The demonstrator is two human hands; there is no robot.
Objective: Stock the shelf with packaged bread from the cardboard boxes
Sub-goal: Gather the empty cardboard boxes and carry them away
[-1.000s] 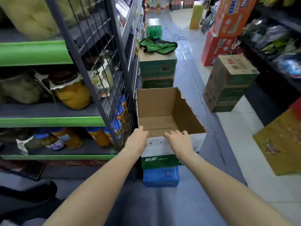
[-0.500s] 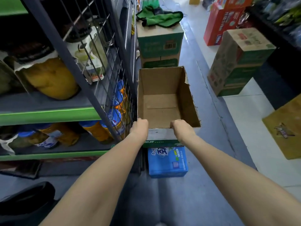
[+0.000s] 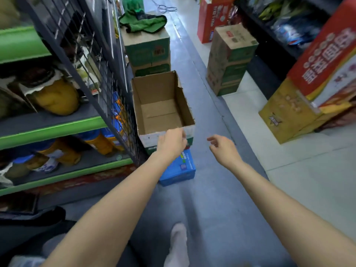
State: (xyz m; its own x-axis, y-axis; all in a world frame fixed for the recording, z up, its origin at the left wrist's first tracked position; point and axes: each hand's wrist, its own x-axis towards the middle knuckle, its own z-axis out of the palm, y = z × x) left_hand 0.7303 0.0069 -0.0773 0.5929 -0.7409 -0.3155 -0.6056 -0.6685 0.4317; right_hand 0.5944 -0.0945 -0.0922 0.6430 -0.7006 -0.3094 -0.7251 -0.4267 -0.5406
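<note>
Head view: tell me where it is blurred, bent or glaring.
Head view: wide-angle bending leans the shelf uprights and wire grid inward; the red carton at the right edge is smeared, as are the packaged goods on the shelf; the open cardboard box and both hands, left and right, read fairly sharp; pale glare streaks the floor up the aisle.

Large white Chinese characters on red carton point(image 3: 325, 54); blurred, probably unreadable.

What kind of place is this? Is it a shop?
Most likely a small grocery shop aisle. Green-edged shelves hold packaged goods, sealed cartons stand on the floor, and an empty cardboard box sits open for restocking.
</note>
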